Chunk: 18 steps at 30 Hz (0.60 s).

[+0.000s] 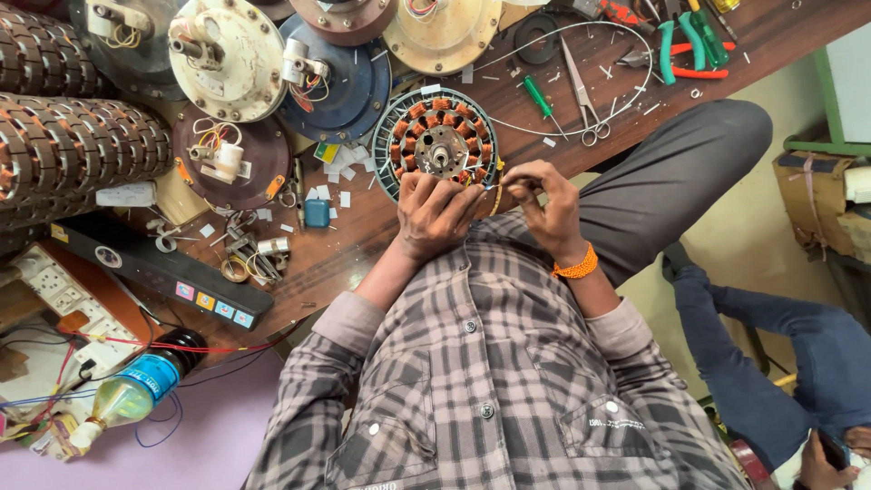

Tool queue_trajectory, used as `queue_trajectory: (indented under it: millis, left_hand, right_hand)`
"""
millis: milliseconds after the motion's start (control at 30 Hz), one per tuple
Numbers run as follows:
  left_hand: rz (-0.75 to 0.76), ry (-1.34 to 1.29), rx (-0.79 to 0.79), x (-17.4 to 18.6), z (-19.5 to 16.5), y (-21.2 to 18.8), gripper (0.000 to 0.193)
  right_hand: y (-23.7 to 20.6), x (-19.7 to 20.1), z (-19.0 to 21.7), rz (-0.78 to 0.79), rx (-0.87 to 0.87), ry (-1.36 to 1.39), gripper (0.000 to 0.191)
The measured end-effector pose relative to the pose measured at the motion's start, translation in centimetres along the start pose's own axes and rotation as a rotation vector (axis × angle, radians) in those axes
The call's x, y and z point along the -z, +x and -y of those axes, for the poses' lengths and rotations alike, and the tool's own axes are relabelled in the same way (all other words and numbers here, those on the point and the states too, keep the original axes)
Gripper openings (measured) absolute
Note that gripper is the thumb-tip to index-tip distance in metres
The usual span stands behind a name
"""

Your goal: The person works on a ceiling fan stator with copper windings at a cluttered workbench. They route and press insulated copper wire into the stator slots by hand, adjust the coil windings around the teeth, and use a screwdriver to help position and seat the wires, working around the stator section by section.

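Observation:
A round fan stator with copper windings and a grey toothed rim lies at the near edge of the wooden workbench. My left hand rests on its near rim, fingers curled over the windings. Just beside it, my right hand, with an orange bead bracelet on the wrist, pinches a thin yellowish sleeved wire that comes off the stator's edge. The two hands nearly touch. What my left fingers grip is hidden.
Motor covers and stacked stators crowd the bench's left. Scissors, a green screwdriver and green-handled pliers lie behind. A black power strip and plastic bottle lie left. Another person's blue-trousered legs are at right.

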<state>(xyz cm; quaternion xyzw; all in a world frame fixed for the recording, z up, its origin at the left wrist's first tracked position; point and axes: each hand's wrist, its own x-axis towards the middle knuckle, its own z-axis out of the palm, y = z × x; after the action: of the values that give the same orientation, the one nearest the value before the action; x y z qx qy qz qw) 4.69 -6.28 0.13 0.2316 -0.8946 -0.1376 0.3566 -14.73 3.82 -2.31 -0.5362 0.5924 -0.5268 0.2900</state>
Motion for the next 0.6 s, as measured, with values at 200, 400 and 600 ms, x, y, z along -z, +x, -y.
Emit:
queue_trajectory:
  millis: [200,400,600]
  left_hand:
    - [-0.005,-0.003,0.003,-0.1,0.0,0.1,0.017]
    - [0.000,0.008,-0.007,-0.2,0.2,0.0,0.019]
    - [0.006,0.002,-0.007,-0.2,0.3,-0.2,0.018]
  right_hand:
    - [1.7,0.4,1.1,0.102,0.191,-0.234,0.017]
    - [2.5,0.5,1.6,0.084,0.292,-0.319,0.010]
    - [1.5,0.1,-0.1,0.065,0.152,-0.331,0.022]
